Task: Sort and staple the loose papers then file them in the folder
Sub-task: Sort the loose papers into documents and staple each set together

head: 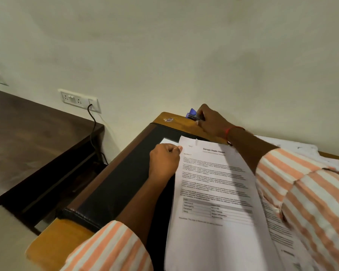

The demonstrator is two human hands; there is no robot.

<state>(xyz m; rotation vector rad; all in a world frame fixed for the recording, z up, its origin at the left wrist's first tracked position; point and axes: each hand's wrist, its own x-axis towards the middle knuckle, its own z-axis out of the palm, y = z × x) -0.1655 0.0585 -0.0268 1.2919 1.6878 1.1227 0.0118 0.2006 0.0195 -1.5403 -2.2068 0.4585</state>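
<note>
A set of printed white papers (215,184) lies on a black desk pad (125,178). My left hand (164,159) pinches the sheets at their top left corner, thumb on the top page. My right hand (211,122) reaches to the far edge of the wooden desk (170,116) and grips a blue stapler (192,114) near the wall. More loose papers (294,149) lie to the right, partly hidden by my right sleeve. No folder is in view.
A lower dark table (27,132) stands to the left across a gap. A wall socket (78,100) with a black cable plugged in is above it. The wall runs right behind the desk's far edge.
</note>
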